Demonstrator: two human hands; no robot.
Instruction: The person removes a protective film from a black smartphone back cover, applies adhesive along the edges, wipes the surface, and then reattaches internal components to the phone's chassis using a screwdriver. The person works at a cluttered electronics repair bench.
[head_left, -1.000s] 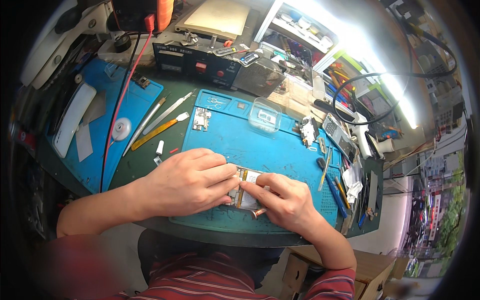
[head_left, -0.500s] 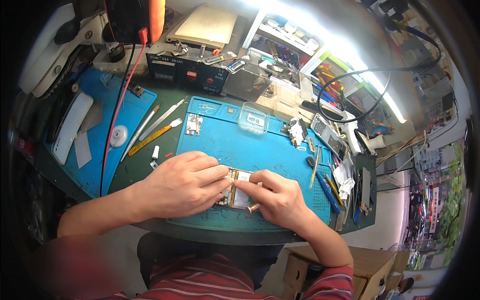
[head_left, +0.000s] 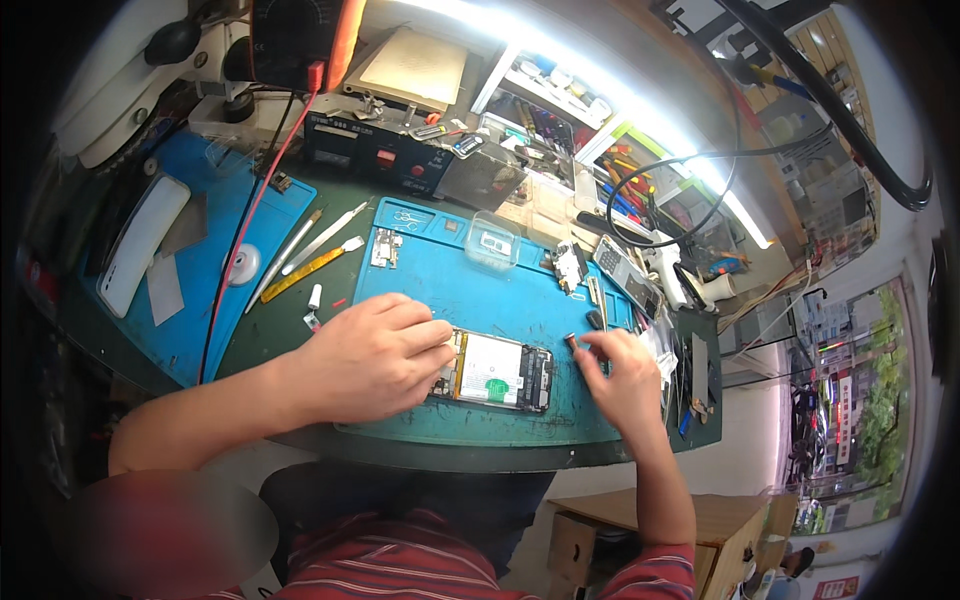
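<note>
An opened smartphone (head_left: 490,365) lies on the blue work mat (head_left: 430,270), its white battery with a green mark exposed. Over the phone's left end, my left hand (head_left: 375,355) is closed, fingers curled together at the edge; the fingertips and what lies under them are partly hidden. My right hand (head_left: 622,375) is off the phone, to its right, with thumb and forefinger closed around a short copper-coloured rod (head_left: 571,341) that sticks out at the fingertips. Its exact kind is unclear.
A clear plastic box (head_left: 492,242) and small metal parts (head_left: 386,248) sit at the mat's far side. Tweezers and a yellow-handled brush (head_left: 310,268) lie left. A red cable (head_left: 245,215) hangs at left. Several tools and a keypad device (head_left: 628,272) crowd the right.
My right hand has lifted off the phone and moved right, carrying the copper-coloured rod, which uncovers the battery and the phone's right end. My left hand stays at the phone's left end.
</note>
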